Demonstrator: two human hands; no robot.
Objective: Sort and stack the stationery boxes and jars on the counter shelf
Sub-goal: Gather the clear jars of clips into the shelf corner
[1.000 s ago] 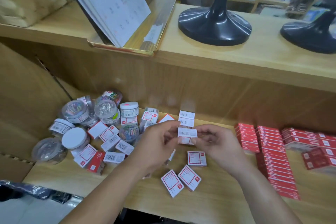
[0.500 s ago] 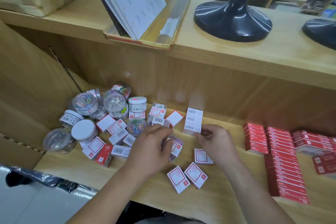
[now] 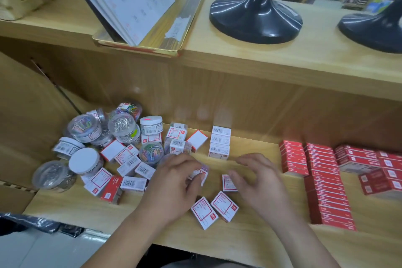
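A stack of three small white boxes point(image 3: 219, 144) stands at the back of the wooden shelf point(image 3: 256, 237). My left hand point(image 3: 174, 183) curls over a small white-and-red box point(image 3: 199, 175) lying on the shelf and grips it. My right hand point(image 3: 255, 178) hovers with relaxed, spread fingers, empty, its thumb beside another small box point(image 3: 226, 183). Two more loose boxes point(image 3: 214, 209) lie side by side in front of my hands. At the left is a pile of clear jars of paper clips point(image 3: 87, 128) mixed with several scattered small boxes point(image 3: 130, 172).
Rows of stacked red boxes point(image 3: 322, 183) fill the right of the shelf. The counter above carries a gold tray point(image 3: 187, 28) with a leaning calendar and two black stand bases point(image 3: 256, 17). The shelf's side wall closes off the left.
The box held between both hands now sits on the white stack as its third. My right hand drew back toward me and my left dropped onto a loose box.
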